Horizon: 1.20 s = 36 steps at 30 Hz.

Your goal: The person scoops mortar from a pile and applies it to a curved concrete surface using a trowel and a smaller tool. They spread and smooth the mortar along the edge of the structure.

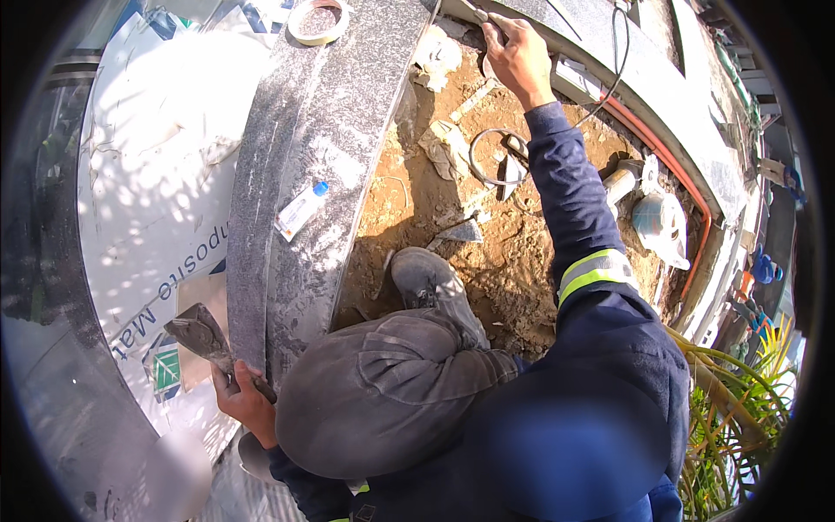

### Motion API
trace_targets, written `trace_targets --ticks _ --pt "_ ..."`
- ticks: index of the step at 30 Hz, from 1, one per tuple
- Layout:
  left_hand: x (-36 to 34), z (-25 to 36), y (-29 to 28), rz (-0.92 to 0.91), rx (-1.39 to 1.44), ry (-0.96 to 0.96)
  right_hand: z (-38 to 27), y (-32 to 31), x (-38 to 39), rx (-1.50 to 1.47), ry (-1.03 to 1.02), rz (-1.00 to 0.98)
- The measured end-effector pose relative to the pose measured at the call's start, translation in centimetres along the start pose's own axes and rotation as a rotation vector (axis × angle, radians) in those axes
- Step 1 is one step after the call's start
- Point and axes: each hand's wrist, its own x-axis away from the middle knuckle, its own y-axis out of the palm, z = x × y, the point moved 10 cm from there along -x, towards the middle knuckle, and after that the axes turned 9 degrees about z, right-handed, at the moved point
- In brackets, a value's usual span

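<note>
Speckled grey granite slab point(304, 165), reddish-brown dirt point(487, 252) next to it. Navy sleeve point(565, 191) with a neon yellow and silver reflective band point(596, 271). Small white tube point(299, 210) with a blue cap, orange pipe point(670, 161), dusty grey boot point(430, 283).

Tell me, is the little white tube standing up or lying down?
Lying down: the white tube rests flat on the grey stone slab.

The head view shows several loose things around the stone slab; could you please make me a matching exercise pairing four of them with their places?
Things:
1. roll of tape
2. small tube with blue cap
3. scraper
4. wire loop

Places:
A. lying on the soil
B. held in the left hand
C. at the far end of the grey slab
D. midway along the slab

Pairs: 1-C, 2-D, 3-B, 4-A
</note>
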Motion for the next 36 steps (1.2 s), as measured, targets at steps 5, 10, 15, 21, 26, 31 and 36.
trace_targets --ticks 5,10,15,21,26,31,36 --pt "0.3 -0.4 0.8 0.003 0.043 -0.011 -5.5 -1.5 -3.4 0.000 -0.192 -0.030" --pt "0.5 -1.1 0.7 0.010 0.053 -0.022 -7.7 -0.5 -2.4 0.024 -0.272 -0.130" --pt "0.5 -0.9 0.9 -0.006 0.043 -0.013 -13.6 -1.9 0.3 0.143 -0.356 -0.329" --pt "0.3 -1.6 0.7 -0.003 0.044 -0.013 -18.1 -3.2 4.2 0.050 -0.405 -0.388" --pt "0.5 -2.1 0.0 0.035 0.044 -0.066 -14.5 -6.6 4.2 -0.330 -0.150 -0.318" --pt "0.3 -1.7 1.2 -0.015 0.075 -0.095 -5.2 -0.4 17.7 -1.281 1.316 -0.203" --pt "-0.3 0.0 0.4 -0.015 0.028 -0.021 -12.3 3.7 25.3 -1.543 1.636 -0.360"
